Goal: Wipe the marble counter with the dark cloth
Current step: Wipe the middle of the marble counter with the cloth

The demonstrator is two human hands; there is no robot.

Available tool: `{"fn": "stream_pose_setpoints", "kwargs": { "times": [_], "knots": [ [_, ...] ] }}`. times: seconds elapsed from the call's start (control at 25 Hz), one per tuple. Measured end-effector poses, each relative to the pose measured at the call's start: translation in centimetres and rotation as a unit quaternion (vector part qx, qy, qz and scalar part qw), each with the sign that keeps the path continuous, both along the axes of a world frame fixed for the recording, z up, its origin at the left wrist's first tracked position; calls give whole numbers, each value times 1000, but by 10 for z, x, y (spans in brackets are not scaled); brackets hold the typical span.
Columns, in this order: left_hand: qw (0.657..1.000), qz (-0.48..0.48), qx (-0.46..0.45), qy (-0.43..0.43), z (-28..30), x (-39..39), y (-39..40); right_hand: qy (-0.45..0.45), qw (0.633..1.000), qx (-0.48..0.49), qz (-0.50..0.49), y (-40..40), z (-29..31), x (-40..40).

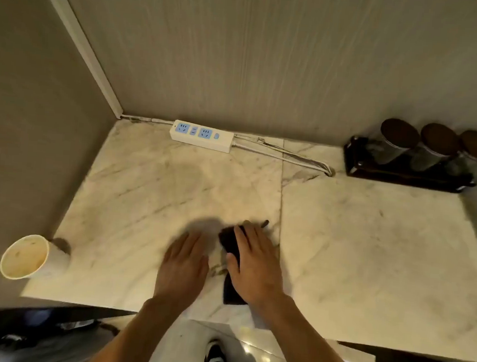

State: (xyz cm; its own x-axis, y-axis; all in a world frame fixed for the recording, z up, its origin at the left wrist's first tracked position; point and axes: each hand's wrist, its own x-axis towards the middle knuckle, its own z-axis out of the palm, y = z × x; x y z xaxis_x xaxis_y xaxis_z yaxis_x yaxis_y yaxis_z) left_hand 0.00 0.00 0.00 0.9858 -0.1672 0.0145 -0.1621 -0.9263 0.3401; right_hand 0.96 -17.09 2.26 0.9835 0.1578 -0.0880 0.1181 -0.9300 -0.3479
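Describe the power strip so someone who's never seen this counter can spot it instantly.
Start at the marble counter and follow it to the back wall, near the left corner. The power strip lies flat there, its cable running right. It is the only white bar with blue sockets; the jars far right are dark-lidded.

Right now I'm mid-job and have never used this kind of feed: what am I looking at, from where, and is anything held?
One picture, from a camera worn on the person's head, looking down at bare hands; no machine. The right hand lies flat on the dark cloth, pressing it to the marble counter, no closed grip. The left hand is open beside it, empty; whether it touches the counter is unclear. Also there: a paper cup front left, a power strip at the back wall, and three lidded jars on a dark tray back right.
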Motion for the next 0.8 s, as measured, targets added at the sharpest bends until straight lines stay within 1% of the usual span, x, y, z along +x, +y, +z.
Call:
{"fn": "stream_pose_setpoints", "kwargs": {
  "times": [0.04,0.08,0.16,0.24,0.44,0.64,0.8],
  "knots": [
    [1000,2,1,13,-4,0,1,0,1000,1,0,6,-5,0],
    [1000,3,8,8,-6,0,0,-4,1000,5,-4,10,-11,1],
    [1000,1,30,7,-11,-5,-1,26,1000,-7,-12,20,-22,-2],
    [1000,7,25,8,-15,-5,-4,32,999,-19,-24,25,-33,-5],
    [999,26,28,13,-13,-8,-12,10,998,-30,-51,25,-40,-17],
    [999,17,38,-14,-10,-14,-28,-29,997,-19,-69,9,-40,-43],
    [1000,5,25,-9,-9,-18,-47,-17,998,-15,-62,-9,-41,-63]
  ]
}}
